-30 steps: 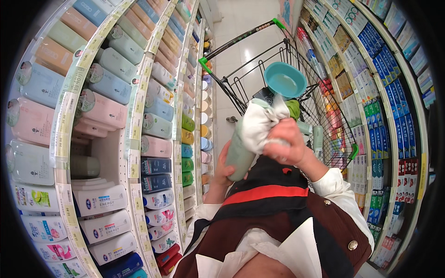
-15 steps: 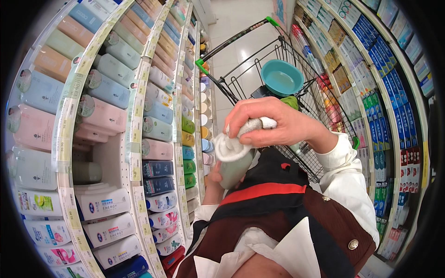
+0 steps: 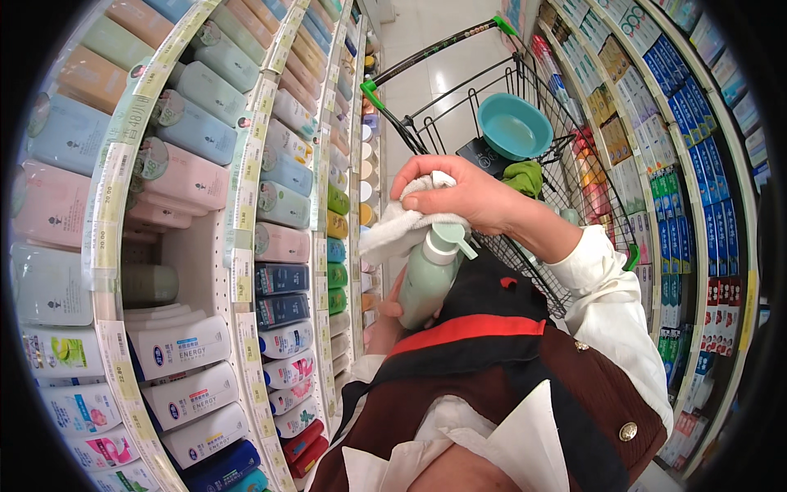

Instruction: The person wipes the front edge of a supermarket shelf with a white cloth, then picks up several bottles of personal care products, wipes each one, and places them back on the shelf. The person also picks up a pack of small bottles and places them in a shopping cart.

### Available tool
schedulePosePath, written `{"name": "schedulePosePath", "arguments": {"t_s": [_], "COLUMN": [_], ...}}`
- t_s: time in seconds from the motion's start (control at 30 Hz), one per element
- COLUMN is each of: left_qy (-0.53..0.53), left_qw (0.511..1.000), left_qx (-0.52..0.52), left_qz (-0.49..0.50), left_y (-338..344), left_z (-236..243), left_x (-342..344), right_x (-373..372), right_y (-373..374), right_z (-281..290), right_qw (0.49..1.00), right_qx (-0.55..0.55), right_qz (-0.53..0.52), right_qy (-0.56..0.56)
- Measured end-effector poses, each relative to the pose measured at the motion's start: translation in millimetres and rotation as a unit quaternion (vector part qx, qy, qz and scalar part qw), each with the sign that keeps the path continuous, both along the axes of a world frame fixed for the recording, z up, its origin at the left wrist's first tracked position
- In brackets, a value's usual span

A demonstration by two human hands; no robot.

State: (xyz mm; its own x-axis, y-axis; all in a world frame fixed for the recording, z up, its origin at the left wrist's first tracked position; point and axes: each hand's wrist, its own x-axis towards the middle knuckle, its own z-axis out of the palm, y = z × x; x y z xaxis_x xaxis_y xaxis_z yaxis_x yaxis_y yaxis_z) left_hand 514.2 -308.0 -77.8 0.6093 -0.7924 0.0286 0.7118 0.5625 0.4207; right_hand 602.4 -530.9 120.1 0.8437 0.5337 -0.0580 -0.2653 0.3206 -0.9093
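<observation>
Pump bottle (image 3: 430,283) in the left hand (image 3: 390,307), white cloth (image 3: 402,225) in the right hand (image 3: 455,197)

In the head view, the left hand grasps the pale green pump bottle low on its side, the fingers lying along the far-left flank; part of this hand is hidden behind the bottle. The bottle is just in front of the person's black apron (image 3: 525,361) with its red band, tilted so that its pump head (image 3: 449,238) points up and to the right.

The right hand reaches across from the right and pinches the bunched white cloth between thumb and fingers, just above the pump head. One end of the cloth hangs out to the left. Whether the cloth touches the bottle's neck cannot be told for certain.

Beyond the hands stands a black wire shopping cart (image 3: 443,53) with green corner pieces. A teal basin (image 3: 515,127) sits on it, with a green cloth (image 3: 522,178) near the basin.

On the left, shelves hold rows of pastel bottles (image 3: 197,180), with white bottles (image 3: 184,346) lower down. On the right, shelves carry stacked blue boxes (image 3: 720,230) and other small cartons.
</observation>
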Motion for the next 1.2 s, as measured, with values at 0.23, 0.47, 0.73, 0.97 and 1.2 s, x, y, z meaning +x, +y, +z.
{"name": "schedulePosePath", "arguments": {"t_s": [0.23,0.47,0.73,0.97,1.2], "left_qy": [-0.043,-0.006,-0.015,-0.006,0.062], "left_qw": [0.978,0.975,0.888,0.882,0.881], "left_qx": [-0.2,-0.213,0.231,0.22,0.2], "left_qz": [-0.045,0.06,0.397,0.416,0.424], "left_y": [-17.1,-10.6,-12.9,4.9,15.1], "left_z": [-27.7,-18.8,47.5,74.5,74.8], "left_x": [18.4,-3.3,2.1,8.0,4.8], "right_x": [-10.1,-25.6,-6.2,-53.5,-27.8], "right_y": [33.9,64.9,88.7,106.0,109.3], "right_z": [-46.1,-85.3,-95.7,-98.3,-55.5], "right_qw": [0.989,0.967,0.937,0.916,0.711], "right_qx": [0.071,0.113,0.132,-0.096,-0.238], "right_qz": [0.046,-0.128,-0.272,-0.278,-0.094], "right_qy": [0.123,0.19,0.174,-0.274,-0.655]}}
